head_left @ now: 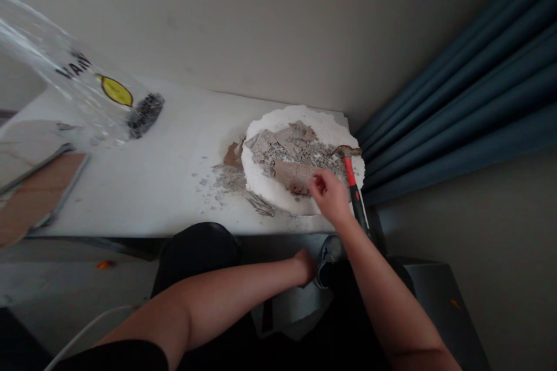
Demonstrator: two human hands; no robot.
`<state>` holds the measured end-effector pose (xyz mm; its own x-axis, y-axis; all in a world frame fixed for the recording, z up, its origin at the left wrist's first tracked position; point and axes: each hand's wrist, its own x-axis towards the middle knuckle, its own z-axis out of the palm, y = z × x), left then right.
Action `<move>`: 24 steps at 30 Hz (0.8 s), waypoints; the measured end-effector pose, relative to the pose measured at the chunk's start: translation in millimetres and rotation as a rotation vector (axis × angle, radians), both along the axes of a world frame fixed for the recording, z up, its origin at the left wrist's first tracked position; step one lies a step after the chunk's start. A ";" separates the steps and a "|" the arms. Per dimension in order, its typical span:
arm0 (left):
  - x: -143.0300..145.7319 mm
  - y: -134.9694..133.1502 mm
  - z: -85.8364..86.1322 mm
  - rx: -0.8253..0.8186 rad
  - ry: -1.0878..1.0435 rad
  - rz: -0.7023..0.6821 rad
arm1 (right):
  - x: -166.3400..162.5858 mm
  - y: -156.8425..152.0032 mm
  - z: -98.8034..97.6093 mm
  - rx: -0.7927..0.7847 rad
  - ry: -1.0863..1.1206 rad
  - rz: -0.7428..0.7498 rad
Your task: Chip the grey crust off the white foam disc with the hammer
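Observation:
My right hand (329, 192) is over the near side of a round white slab (265, 122) with an uneven edge. Its fingers are curled into a pinch at the right end of a brown, dotted-textured piece (292, 175); whether they grip it or something small is unclear. Grey crumbled fragments (285, 142) cover the slab's middle. A claw hammer (351, 177) with a red and black handle rests across its right edge, beside my right hand. Below the table edge my left hand (306, 266) is closed near my legs, and its contents are hidden.
Nails (260, 204) and grey debris (232, 179) lie left of the slab on the white table (143, 185). A clear plastic bag with a lemon print (115, 90) and a brown board (47, 191) are farther left. A blue curtain (461, 87) hangs at right.

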<state>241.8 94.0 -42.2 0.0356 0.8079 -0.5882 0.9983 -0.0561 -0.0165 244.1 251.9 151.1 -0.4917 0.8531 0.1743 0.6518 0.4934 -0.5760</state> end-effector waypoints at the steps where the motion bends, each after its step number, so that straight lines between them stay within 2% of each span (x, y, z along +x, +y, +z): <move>1: 3.6 -0.2 -5.9 -0.014 0.015 -0.062 | 14.3 15.1 1.8 -0.003 0.059 -0.087; 3: 9.8 -0.4 -17.8 -0.032 0.014 -0.166 | 38.7 41.4 -0.5 -0.030 0.084 -0.160; 5: 13.4 0.5 -28.0 -0.052 -0.002 -0.181 | 53.3 58.3 -7.4 -0.090 0.034 -0.098; 9: 14.5 3.8 -41.0 -0.115 0.027 -0.127 | 52.2 65.2 -18.9 -0.156 -0.108 0.051; 12: 14.5 1.9 -47.5 -0.009 0.077 -0.095 | 41.7 62.6 -19.7 -0.141 -0.216 0.011; 15: 14.7 -3.2 -52.5 0.125 0.141 0.072 | 35.9 62.9 -17.9 -0.159 -0.282 -0.048; 17: 13.8 -5.5 -53.5 0.116 0.124 0.178 | 34.7 64.4 -17.1 -0.174 -0.296 -0.059; 19: 11.4 -6.0 -51.2 0.036 0.041 0.192 | 34.1 66.0 -16.6 -0.194 -0.300 -0.057; 22: 4.2 -3.9 -42.1 -0.085 -0.128 0.118 | 33.2 67.5 -16.0 -0.214 -0.317 -0.064; 24: -1.7 -1.3 -34.0 -0.115 -0.248 0.008 | 32.4 68.1 -15.4 -0.212 -0.325 -0.063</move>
